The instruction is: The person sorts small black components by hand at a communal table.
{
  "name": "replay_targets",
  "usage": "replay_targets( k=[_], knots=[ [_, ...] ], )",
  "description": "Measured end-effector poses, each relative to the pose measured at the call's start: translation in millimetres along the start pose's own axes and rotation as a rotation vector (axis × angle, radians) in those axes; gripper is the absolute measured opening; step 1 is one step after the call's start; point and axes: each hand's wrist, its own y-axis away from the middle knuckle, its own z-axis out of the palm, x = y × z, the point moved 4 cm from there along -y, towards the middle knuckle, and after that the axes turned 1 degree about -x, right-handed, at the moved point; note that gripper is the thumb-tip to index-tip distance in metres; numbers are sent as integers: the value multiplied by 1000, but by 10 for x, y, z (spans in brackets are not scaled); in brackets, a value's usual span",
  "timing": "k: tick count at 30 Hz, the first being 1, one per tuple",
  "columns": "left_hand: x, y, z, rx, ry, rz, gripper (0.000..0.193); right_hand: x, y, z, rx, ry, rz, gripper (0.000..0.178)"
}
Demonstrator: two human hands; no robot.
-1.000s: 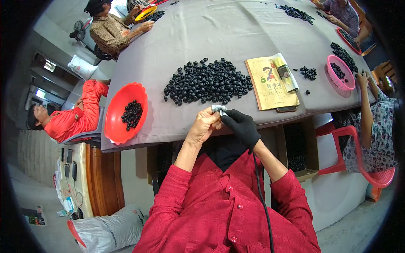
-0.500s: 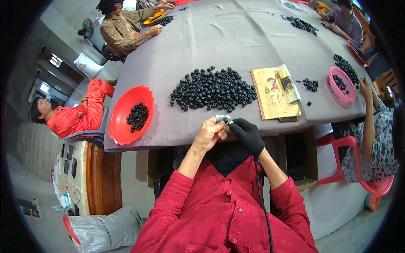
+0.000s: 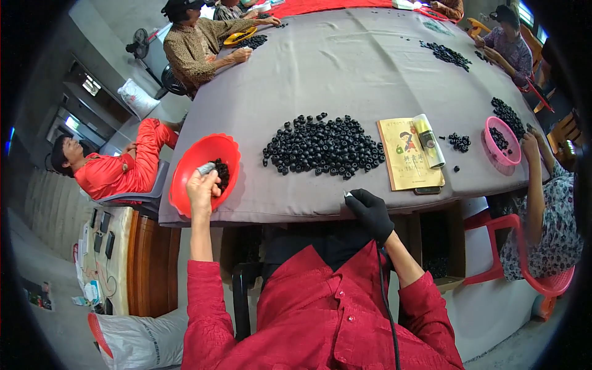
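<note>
Here the black bead heap (image 3: pixel 324 147) lies just ahead of the right hand (image 3: pixel 370 213), fingers pinching a pale sliver (image 3: pixel 347 194), the red bowl (image 3: pixel 202 150) beneath the left hand (image 3: pixel 202 187), whose hold I can't tell.

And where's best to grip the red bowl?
The red bowl is probably best gripped by its scalloped rim, from the left: that edge is uncovered there, while the visible black beads lie toward the right and the left hand is over it.
</note>
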Motion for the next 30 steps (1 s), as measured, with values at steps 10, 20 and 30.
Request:
replay_targets(
  k=[10, 20, 30],
  knots=[
    [-210, 331, 1098, -267, -234, 22, 26, 127, -4, -22, 69, -69, 27, 27],
    [-467, 261, 1850, -196, -770, 439, 43, 64, 4, 13, 66, -62, 1, 21],
    [-441, 429, 1790, -138, -628, 379, 30, 23, 15, 33, 50, -81, 71, 25]
  ],
)
